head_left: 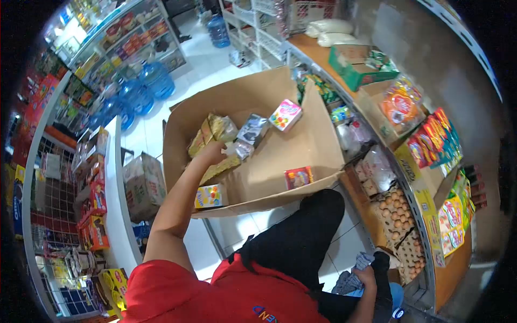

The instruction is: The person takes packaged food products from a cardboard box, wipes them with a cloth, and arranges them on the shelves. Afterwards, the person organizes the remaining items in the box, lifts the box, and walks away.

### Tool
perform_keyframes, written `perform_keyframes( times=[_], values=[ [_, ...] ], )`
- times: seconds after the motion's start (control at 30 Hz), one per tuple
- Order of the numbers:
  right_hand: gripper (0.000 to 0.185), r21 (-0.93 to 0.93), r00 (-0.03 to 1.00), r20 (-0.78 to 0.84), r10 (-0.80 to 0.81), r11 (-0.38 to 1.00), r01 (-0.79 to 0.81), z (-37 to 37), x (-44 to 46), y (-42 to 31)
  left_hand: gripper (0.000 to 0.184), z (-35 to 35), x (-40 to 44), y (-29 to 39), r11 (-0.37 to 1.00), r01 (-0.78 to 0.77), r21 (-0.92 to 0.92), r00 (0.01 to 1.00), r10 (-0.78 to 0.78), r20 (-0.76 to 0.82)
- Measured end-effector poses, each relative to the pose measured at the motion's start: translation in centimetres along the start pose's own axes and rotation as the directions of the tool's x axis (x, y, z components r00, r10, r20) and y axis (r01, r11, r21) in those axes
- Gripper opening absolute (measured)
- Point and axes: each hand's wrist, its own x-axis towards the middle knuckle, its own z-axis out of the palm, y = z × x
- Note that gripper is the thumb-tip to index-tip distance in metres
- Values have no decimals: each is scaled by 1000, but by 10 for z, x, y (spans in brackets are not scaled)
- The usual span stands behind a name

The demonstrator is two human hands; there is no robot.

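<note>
My left hand [216, 153] reaches down into a large open cardboard box [301, 156]. Its fingers look closed at a whitish, crumpled bit beside a small plastic-wrapped pack [244, 150]; what they grip is unclear. Around that hand lie a yellowish packet [207, 132], a dark grey-and-white box [253, 129] and a pink-and-white box [285, 115]. A red pack [299, 177] and a white box with colourful dots [210, 196] are near the box's front side. Low on the right, beside my leg, my right hand [366, 277] is closed on a grey-blue cloth [349, 280].
Egg trays [397, 212] and snack packets [431, 142] fill the shelves at right. On the left are a white-edged counter [113, 188], a brown carton [144, 185] and several blue water jugs [156, 81]. White racks [258, 32] stand beyond the box.
</note>
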Motion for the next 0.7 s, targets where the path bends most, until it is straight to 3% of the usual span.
perform_keyframes(
  times=[0.1,0.17,0.2,0.27,0.3,0.37,0.4,0.47,0.5,0.53,0.57,0.6,0.63,0.67,0.7],
  values=[
    [35,-53,997,23,76,996,-75,3,8,19,40,9,3,-29,998,58,9,996,-58,62],
    [35,-61,991,-37,130,989,-132,8,12,21,44,8,-2,-38,984,-50,171,953,-5,304],
    [35,-67,991,-33,128,989,-130,8,12,17,44,7,-4,-36,985,-44,169,952,-10,305],
    [35,-45,994,-75,78,996,-82,10,7,7,53,8,-9,-26,927,-49,373,756,-210,620],
    [35,-47,994,-75,78,996,-82,11,5,4,53,22,-11,-35,927,-48,371,755,-209,621],
    [40,-50,994,-72,85,995,-88,12,0,-1,57,59,-16,-54,960,-205,190,688,3,725],
    [40,-51,994,-75,85,995,-89,13,2,6,57,56,-26,-42,960,-207,189,689,6,725],
    [45,-169,994,-69,84,981,-95,13,4,14,51,50,-40,-17,949,-217,229,803,40,595],
    [45,-167,994,-72,85,981,-96,11,5,16,51,51,-35,-13,948,-220,229,804,43,593],
    [46,-147,990,-23,142,979,-143,9,6,18,44,53,-31,-10,984,-27,176,925,-42,378],
    [48,-130,980,30,197,973,-192,8,5,14,37,51,-29,-7,986,151,74,975,-161,151],
    [48,-130,980,29,198,973,-192,7,3,10,37,47,-30,-7,986,151,73,975,-160,151],
    [48,-110,986,6,164,981,-162,6,0,7,38,40,-30,-8,975,133,176,987,-114,-118],
    [47,-88,992,-20,128,988,-130,6,-1,3,40,32,-30,-9,950,142,279,927,-28,-375],
    [47,-82,992,-24,126,988,-127,7,1,7,40,35,-27,-21,949,138,282,925,-22,-379]
  ],
)
